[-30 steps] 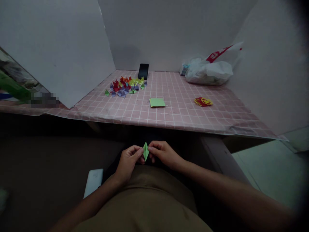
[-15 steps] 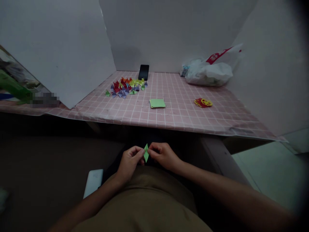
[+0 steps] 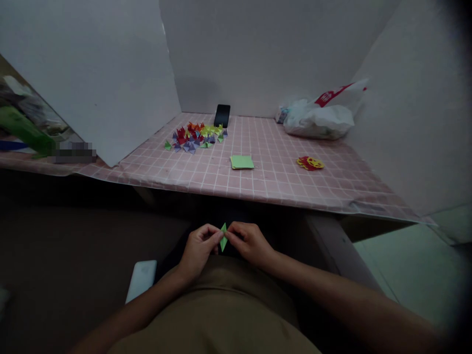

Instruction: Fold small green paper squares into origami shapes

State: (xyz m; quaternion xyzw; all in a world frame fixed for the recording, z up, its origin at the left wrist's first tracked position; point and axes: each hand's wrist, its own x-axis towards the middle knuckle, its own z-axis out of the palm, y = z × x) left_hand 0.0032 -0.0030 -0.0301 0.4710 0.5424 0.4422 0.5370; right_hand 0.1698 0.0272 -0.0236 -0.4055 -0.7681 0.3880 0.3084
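Over my lap, a small piece of green folded paper (image 3: 223, 238) shaped like a narrow diamond stands upright between my hands. My left hand (image 3: 198, 250) pinches its left edge between thumb and fingers. From the other side, my right hand (image 3: 251, 244) grips the right edge with thumb and index finger. On the table lies a stack of square green paper (image 3: 242, 162), with a yellowish sheet showing at its edge. Behind it to the left, several small origami cranes (image 3: 191, 139) in red, orange, yellow, purple and green sit in a cluster.
The table (image 3: 269, 182) has a pink checked cover. A black phone (image 3: 221, 115) leans at the back wall. A white plastic bag (image 3: 319, 120) and a red and yellow flat item (image 3: 310, 163) are on the right. A white device (image 3: 142, 280) lies beside my left arm.
The camera view has shifted slightly, so the table sits a little lower in the picture. Both hands keep hold of the green paper, which looks slightly narrower.
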